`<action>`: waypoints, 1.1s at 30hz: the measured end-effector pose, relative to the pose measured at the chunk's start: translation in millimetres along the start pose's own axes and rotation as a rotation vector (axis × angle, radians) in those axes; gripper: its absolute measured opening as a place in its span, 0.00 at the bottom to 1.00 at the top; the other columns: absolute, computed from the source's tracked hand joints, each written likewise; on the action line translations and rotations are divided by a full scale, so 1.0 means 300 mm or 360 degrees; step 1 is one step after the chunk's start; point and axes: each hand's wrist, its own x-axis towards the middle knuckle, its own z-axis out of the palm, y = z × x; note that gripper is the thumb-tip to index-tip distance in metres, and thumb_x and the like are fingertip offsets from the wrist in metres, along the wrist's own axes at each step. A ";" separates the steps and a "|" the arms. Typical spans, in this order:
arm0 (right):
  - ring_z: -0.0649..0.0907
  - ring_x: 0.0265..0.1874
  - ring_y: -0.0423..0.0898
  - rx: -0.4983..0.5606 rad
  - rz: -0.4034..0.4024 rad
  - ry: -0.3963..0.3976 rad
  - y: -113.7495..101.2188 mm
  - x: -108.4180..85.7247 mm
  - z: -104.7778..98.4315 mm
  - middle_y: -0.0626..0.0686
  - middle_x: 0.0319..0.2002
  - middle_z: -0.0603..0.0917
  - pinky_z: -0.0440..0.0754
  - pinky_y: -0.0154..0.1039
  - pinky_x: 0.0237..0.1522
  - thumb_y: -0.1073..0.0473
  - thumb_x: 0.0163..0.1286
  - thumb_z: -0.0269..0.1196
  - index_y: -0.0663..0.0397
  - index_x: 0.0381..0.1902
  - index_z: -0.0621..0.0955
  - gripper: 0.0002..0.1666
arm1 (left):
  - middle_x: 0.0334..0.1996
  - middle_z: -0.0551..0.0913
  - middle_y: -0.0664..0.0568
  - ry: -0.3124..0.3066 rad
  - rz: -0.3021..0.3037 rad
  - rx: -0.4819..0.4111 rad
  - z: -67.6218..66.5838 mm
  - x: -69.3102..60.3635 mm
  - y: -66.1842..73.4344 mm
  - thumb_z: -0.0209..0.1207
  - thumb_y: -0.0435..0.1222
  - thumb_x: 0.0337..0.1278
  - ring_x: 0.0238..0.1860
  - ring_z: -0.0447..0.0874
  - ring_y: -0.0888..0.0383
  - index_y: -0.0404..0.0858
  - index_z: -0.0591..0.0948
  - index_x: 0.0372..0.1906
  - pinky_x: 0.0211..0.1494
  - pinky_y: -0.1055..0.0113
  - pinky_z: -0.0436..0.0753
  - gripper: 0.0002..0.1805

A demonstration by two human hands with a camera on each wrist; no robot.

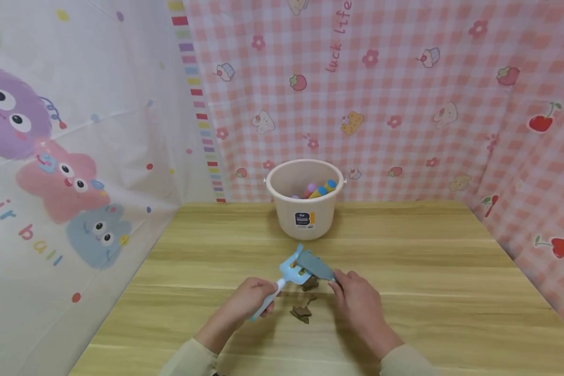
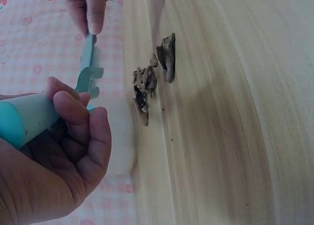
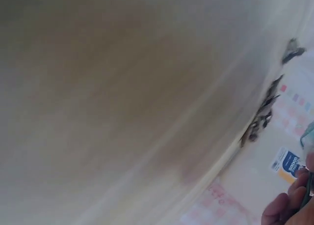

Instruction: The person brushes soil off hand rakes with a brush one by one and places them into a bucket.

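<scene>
My left hand grips the pale handle of a light blue fork-like tool with gaps between its prongs, raised over the table. My right hand pinches the near end of a flat grey-blue tool. That tool lies across the prongs. A whitish fringe shows along its edge in the left wrist view; I cannot tell if it is bristles. On the table below sit brown clumps, one nearer and another partly hidden under the tools. Further clumps show in the left wrist view.
A cream bucket with colourful sticks inside stands beyond the hands at the back of the wooden table. A pink checked cloth hangs behind, a white printed cloth on the left.
</scene>
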 end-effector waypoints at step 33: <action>0.81 0.23 0.59 -0.0085 0.0143 0.0238 0.049 0.043 -0.057 0.58 0.27 0.81 0.77 0.52 0.19 0.58 0.65 0.68 0.58 0.46 0.84 0.13 | 0.15 0.74 0.53 -0.0044 -0.0025 0.0105 -0.045 -0.010 0.053 0.51 0.38 0.71 0.19 0.71 0.61 0.28 0.84 0.38 0.25 0.69 0.73 0.17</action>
